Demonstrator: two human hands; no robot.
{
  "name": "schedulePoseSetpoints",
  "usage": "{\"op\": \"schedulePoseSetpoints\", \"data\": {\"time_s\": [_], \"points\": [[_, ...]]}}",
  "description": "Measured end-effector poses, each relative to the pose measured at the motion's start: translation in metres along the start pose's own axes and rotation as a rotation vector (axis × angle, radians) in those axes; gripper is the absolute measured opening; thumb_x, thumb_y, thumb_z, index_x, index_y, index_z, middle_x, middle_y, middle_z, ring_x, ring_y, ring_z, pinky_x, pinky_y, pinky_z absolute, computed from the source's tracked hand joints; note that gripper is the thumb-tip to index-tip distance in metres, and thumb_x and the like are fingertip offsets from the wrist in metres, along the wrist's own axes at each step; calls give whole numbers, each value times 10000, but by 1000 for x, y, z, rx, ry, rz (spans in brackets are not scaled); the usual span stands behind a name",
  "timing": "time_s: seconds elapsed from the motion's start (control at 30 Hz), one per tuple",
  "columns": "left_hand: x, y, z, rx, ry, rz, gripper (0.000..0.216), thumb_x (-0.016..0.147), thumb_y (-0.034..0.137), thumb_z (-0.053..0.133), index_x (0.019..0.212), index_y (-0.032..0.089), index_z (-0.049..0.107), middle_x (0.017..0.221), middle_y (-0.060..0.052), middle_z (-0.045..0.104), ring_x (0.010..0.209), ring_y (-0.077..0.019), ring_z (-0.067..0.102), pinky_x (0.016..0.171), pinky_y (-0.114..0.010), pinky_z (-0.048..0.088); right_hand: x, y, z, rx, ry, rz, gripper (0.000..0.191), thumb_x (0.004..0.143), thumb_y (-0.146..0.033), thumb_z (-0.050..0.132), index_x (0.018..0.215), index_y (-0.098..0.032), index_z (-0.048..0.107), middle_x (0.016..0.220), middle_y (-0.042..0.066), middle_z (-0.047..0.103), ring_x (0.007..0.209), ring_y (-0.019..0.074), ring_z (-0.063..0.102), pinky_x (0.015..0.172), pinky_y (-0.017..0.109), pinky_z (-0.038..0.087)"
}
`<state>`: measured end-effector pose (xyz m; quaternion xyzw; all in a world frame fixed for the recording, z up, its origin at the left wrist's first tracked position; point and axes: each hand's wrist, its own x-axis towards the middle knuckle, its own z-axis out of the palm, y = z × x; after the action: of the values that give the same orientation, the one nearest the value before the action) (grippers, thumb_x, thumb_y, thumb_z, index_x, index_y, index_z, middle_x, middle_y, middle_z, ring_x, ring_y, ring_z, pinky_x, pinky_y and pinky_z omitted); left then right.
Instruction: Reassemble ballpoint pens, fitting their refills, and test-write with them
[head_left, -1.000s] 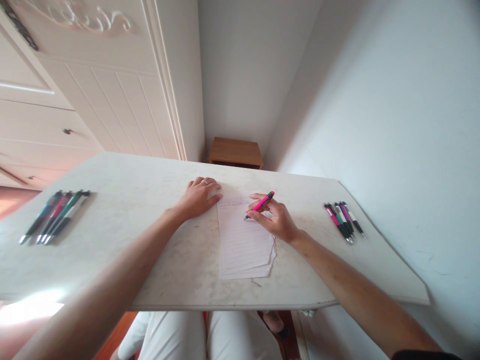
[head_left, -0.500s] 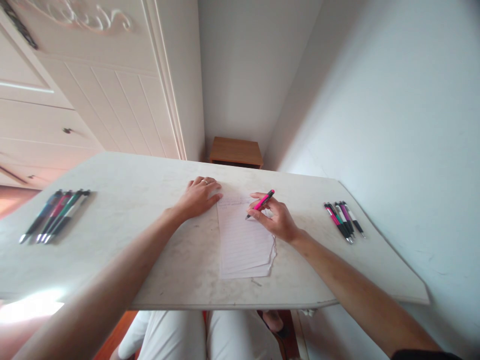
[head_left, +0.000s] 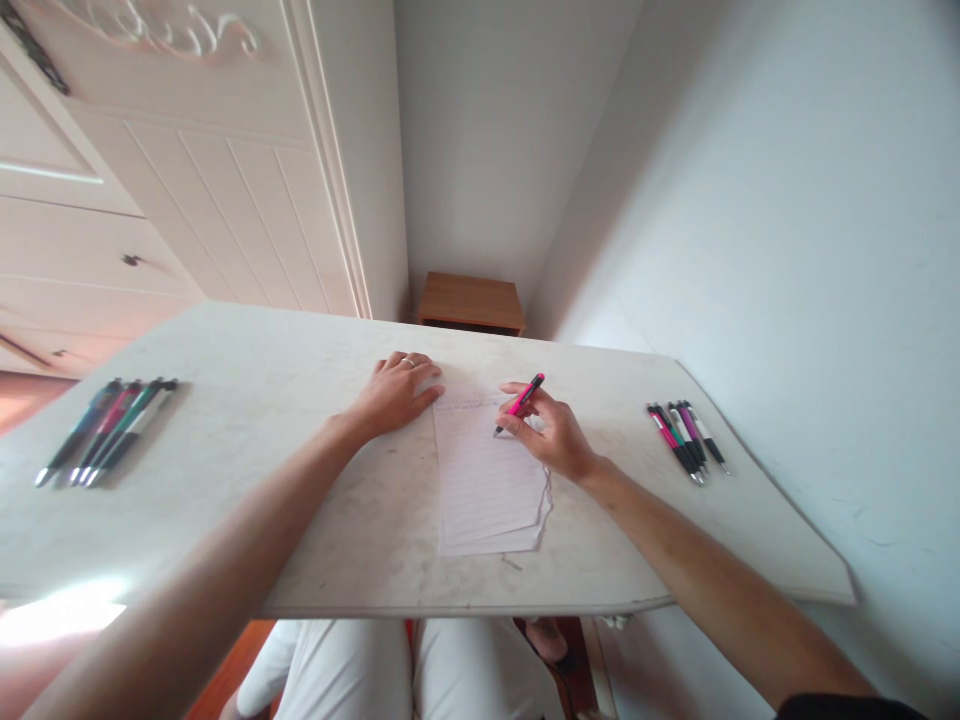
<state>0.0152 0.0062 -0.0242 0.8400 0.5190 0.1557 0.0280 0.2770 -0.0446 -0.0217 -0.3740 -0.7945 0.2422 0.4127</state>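
Pens [head_left: 127, 419] lie side by side at the left of the table [head_left: 285, 370], just as they did a second ago. My left hand [head_left: 401, 393] rests palm down in the same spot, gripping nothing, its thumb at the upper left edge of the paper [head_left: 487, 495]. Over the paper's upper right, my right hand [head_left: 553, 435] is clamped on the pink pen [head_left: 524, 398], which now stands steeper, its tip slightly farther right; whether it touches, I cannot tell. More pens [head_left: 683, 446] lie unmoved farther right.

Faint handwriting [head_left: 466, 403] on lined paper [head_left: 487, 490], small, blurred, unreadable
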Motion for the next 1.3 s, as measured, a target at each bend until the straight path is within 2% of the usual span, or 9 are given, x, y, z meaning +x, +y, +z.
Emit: {"op": "schedulePoseSetpoints", "data": {"time_s": [1.17,1.23,1.3], "points": [[0,-1,2,5,-1,5,359,942,439,428,1173,246,624,1313,-66,585,1177,-298,479,971,-457,385,0,1,-1,8,16,1,343,893,-366,622,1177,-182,563,865,44,725,756,167,694,739,305,554],[0,-1,2,2,-3,3,361,942,444,427,1176,251,622,1316,-63,583,1181,-299,476,970,-456,385,0,2,-1,15,33,7,362,891,-370,626,1198,-188,560,863,42,723,768,172,694,756,319,556],[0,-1,2,-2,-3,4,360,941,448,426,1176,259,622,1318,-59,583,1182,-297,476,969,-450,385,0,4,0,42,72,34,459,881,-382,640,1285,-201,516,861,37,722,786,181,697,785,343,562]]}}
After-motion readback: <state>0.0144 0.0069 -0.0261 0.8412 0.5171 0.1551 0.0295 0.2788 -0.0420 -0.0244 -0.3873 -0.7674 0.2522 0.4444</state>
